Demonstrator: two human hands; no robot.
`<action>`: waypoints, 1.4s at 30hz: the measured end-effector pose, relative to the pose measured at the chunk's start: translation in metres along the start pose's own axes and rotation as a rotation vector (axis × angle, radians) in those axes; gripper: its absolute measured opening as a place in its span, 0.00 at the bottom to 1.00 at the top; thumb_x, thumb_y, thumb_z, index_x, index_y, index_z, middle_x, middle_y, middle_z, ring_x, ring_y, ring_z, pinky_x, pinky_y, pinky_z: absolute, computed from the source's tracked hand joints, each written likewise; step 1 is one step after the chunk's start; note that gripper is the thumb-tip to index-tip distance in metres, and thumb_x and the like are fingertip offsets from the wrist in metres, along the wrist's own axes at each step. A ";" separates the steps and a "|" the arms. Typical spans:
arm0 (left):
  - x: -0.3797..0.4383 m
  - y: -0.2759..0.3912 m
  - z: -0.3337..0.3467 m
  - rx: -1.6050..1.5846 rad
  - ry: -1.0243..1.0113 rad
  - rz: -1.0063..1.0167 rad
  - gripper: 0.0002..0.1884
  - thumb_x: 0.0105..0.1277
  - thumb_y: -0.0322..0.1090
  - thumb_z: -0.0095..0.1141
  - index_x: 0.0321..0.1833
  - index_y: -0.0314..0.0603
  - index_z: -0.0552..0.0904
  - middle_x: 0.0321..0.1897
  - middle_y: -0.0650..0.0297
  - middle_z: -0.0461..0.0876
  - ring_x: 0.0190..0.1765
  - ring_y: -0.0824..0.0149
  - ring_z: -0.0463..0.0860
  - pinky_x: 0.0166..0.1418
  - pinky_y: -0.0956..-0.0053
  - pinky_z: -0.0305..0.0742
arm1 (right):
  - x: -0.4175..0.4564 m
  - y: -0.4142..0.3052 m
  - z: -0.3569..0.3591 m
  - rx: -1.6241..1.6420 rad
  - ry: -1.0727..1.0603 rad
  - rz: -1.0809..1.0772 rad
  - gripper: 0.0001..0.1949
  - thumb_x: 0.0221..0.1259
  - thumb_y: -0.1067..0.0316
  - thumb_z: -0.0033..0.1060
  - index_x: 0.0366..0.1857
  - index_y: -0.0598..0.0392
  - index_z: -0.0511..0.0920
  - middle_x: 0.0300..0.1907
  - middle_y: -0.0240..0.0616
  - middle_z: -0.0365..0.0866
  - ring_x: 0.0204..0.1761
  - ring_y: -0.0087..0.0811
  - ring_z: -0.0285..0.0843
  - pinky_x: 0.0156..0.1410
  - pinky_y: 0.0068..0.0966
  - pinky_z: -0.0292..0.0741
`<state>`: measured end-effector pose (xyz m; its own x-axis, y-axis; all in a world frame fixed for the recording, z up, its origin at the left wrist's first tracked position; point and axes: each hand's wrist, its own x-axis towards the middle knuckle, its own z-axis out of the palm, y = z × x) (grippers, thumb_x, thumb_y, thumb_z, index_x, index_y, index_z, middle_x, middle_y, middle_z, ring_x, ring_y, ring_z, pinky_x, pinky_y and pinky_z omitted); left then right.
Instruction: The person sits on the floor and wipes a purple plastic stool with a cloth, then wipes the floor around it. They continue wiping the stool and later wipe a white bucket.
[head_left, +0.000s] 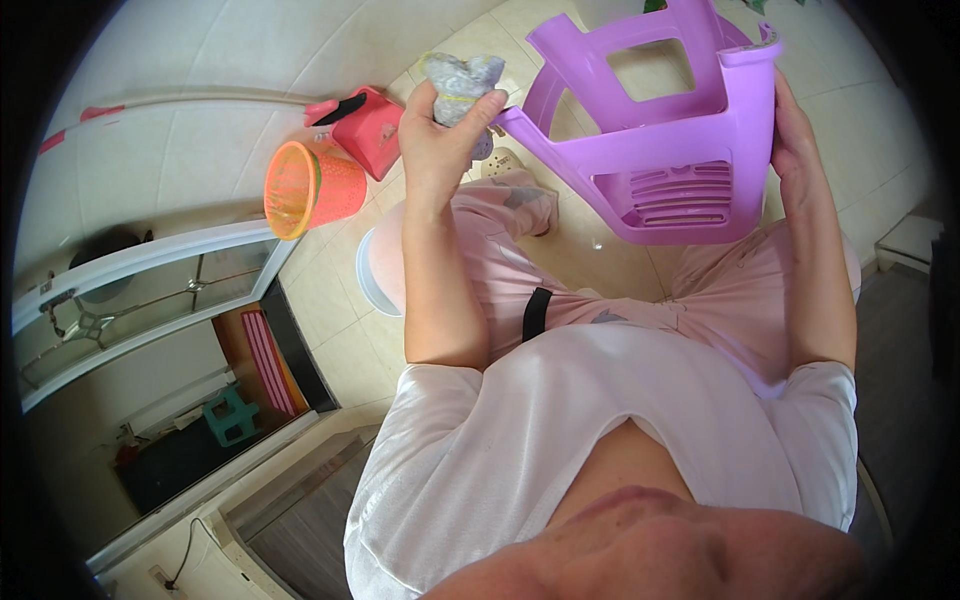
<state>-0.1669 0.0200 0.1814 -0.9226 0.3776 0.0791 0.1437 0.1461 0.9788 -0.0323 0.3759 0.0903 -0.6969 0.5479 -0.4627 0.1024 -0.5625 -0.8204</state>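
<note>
My left hand (446, 139) holds a crumpled grey-white cloth (461, 86) with a yellow stripe between thumb and fingers, right beside one end of a purple plastic stool (667, 142). The stool is tilted on its side above my knees, with its slotted panel towards me and its open legs pointing up and to the left. My right hand (793, 127) grips the stool's right side; its fingertips are partly hidden behind the plastic.
An orange plastic basket (341, 187) and a red dustpan (375, 135) with a brush (341, 109) stand by the tiled wall at left. A glass-panelled door (150, 289) is at far left, with a green stool (230, 416) beyond the doorway. Cabinets flank me.
</note>
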 end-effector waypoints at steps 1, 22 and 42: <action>-0.001 0.000 0.004 0.051 0.003 -0.008 0.15 0.53 0.32 0.71 0.40 0.35 0.81 0.34 0.65 0.79 0.27 0.75 0.78 0.30 0.77 0.74 | 0.005 0.001 -0.002 0.004 -0.010 0.008 0.25 0.62 0.41 0.54 0.48 0.55 0.79 0.41 0.35 0.82 0.41 0.27 0.80 0.47 0.28 0.78; -0.024 -0.044 0.088 -0.079 -0.497 -0.325 0.20 0.51 0.42 0.71 0.42 0.35 0.83 0.51 0.49 0.78 0.52 0.62 0.79 0.52 0.70 0.75 | -0.046 0.032 0.050 -0.079 -0.274 0.191 0.17 0.58 0.61 0.64 0.47 0.61 0.78 0.40 0.39 0.83 0.38 0.29 0.81 0.44 0.28 0.79; -0.089 -0.087 0.107 0.198 -0.874 -0.074 0.16 0.55 0.35 0.68 0.45 0.36 0.82 0.41 0.61 0.82 0.43 0.68 0.82 0.48 0.74 0.76 | -0.011 0.058 0.044 0.101 -0.236 0.202 0.09 0.57 0.76 0.60 0.40 0.68 0.78 0.36 0.44 0.82 0.36 0.36 0.82 0.42 0.30 0.81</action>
<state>-0.0589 0.0719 0.0685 -0.3421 0.9100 -0.2341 0.2282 0.3221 0.9188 -0.0501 0.3096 0.0630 -0.8163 0.2665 -0.5124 0.1931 -0.7102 -0.6770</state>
